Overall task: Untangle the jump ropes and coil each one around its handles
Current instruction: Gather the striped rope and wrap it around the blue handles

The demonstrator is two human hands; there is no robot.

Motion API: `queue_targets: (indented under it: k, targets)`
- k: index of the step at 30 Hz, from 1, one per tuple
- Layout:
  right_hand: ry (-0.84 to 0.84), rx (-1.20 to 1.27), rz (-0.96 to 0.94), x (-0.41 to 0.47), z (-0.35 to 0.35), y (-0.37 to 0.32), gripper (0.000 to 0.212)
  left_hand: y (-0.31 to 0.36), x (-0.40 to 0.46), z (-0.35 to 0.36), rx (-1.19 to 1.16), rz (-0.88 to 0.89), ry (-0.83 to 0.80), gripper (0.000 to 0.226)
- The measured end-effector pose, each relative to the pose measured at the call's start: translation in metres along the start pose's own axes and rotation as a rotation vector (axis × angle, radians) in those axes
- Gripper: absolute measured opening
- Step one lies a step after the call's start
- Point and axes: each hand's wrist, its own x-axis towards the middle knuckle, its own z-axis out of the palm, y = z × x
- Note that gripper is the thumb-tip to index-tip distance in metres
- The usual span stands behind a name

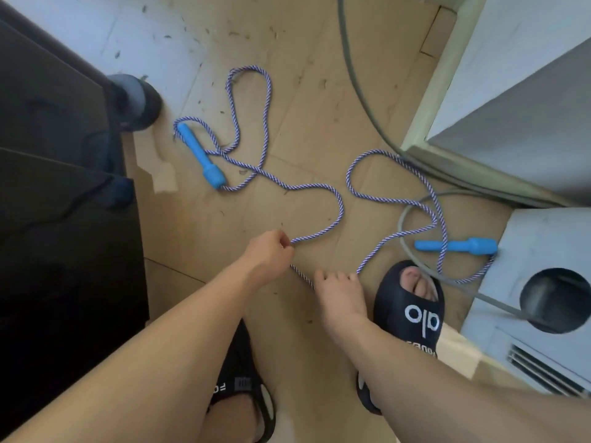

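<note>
A tan floor (303,129) fills the view, with a dark cabinet (57,193) to the left of the left hand and grey-white units (527,100) to the right of the right hand, both cut off by the frame edges. A grey cable (361,91) curves beyond the hands and disappears behind the units. Two dark slides sit below the hands: the right slide (412,314) is partly covered by the right forearm, the left slide (243,388) partly by the left. The striped jump rope (332,193) sprawls in loose loops ahead of both hands. One blue handle (201,155) lies far beyond the left hand, rope crossing it; the other blue handle (457,245) lies just right of the right hand, rope looped over it. The left hand (268,254) is curled, pinching the rope at its fingertips. The right hand (339,295) has its fingers bent down over the rope; the rope vanishes beneath it, so whether it grips cannot be told
</note>
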Motion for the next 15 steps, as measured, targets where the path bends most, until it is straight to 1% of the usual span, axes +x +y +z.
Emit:
queue_targets:
  k: [4,5,7,9,11,13,15]
  targets:
    - [0.043,-0.011,-0.050,0.002,0.009,0.000,0.057,-0.013,-0.010,0.003,0.005,-0.020,0.017,0.014]
    - [0.060,-0.001,-0.060,0.004,0.007,0.003,0.053,-0.013,-0.012,-0.001,0.015,-0.015,0.028,0.015]
    - [0.090,0.067,-0.070,0.004,0.001,0.010,0.036,-0.011,-0.018,-0.009,0.046,0.007,0.039,0.015]
    - [0.134,0.226,-0.039,0.002,-0.014,0.016,0.019,-0.007,-0.027,-0.019,0.049,0.026,0.079,0.013]
    - [0.147,0.438,0.028,-0.006,-0.034,0.018,0.009,-0.001,-0.046,-0.031,0.032,0.035,0.110,0.015]
    - [0.164,0.704,0.127,-0.015,-0.062,0.018,0.004,0.009,-0.070,-0.043,0.039,0.081,0.094,0.027]
    - [0.225,0.946,0.162,-0.032,-0.097,0.016,0.011,0.019,-0.102,-0.056,0.066,0.162,0.073,0.047]
